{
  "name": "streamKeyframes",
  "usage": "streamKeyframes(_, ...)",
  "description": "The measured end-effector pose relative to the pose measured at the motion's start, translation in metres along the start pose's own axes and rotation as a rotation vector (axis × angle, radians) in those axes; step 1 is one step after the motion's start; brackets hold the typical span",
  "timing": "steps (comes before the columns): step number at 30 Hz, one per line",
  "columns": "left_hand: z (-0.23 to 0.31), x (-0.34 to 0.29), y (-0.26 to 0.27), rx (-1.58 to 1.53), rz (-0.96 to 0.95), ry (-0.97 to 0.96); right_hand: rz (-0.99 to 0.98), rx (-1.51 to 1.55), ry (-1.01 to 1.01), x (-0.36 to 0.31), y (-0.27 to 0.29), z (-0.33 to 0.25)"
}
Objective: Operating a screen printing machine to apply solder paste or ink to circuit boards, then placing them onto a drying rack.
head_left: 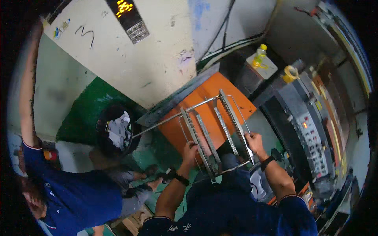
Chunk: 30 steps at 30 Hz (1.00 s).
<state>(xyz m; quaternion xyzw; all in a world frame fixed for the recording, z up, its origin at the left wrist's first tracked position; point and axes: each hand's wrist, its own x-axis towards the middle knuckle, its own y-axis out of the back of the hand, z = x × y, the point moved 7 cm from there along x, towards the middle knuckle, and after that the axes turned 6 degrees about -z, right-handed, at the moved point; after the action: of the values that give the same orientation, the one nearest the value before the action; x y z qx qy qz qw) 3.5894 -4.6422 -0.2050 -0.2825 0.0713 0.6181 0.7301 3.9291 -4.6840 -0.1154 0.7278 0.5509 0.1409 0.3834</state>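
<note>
I hold a metal rack [208, 137] in front of me, with toothed side bars and thin rods joining them. My left hand [190, 151] is closed round its left side, near the lower end. My right hand [255, 142] grips the opposite side, with its fingers wrapped about the thin side rod. The rack is tilted and its far end lies over an orange board [232, 90]. Between the side bars run two more toothed strips. A long thin rod reaches from the rack's far end toward the left.
A co-worker [75, 192] in dark blue stands at left, one arm raised. A black bin [103, 146] holds white scraps. At right are a control panel [311, 143], a yellow-capped bottle [259, 57] and a yellow tape roll [290, 73]. A pale cabinet [157, 51] rises ahead.
</note>
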Motion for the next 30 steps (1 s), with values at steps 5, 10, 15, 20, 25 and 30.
streamKeyframes(5, 0.018, 0.030, -0.014, -0.129, 0.093, 0.077, -0.091, 0.001, 0.050, 0.087, -0.033, 0.006)
streamKeyframes(10, -0.016, 0.096, -0.005, 0.117, 0.195, 0.114, -0.206, 0.023, 0.110, 0.176, -0.063, 0.038)
streamKeyframes(15, -0.044, 0.135, -0.012, 0.370, 0.199, 0.044, -0.268, -0.002, 0.037, 0.231, -0.092, 0.107)
streamKeyframes(20, -0.063, 0.105, 0.015, -0.036, 0.450, 0.184, -0.089, -0.149, 0.600, 0.194, -0.069, -0.061)
streamKeyframes(25, -0.078, 0.079, 0.047, -0.125, 0.595, 0.056, -0.716, -0.102, 0.379, 0.095, -0.178, -0.062)
streamKeyframes(30, -0.086, 0.054, 0.081, 0.007, 0.621, 0.063, -0.742, -0.056, 0.239, 0.074, -0.221, -0.057)
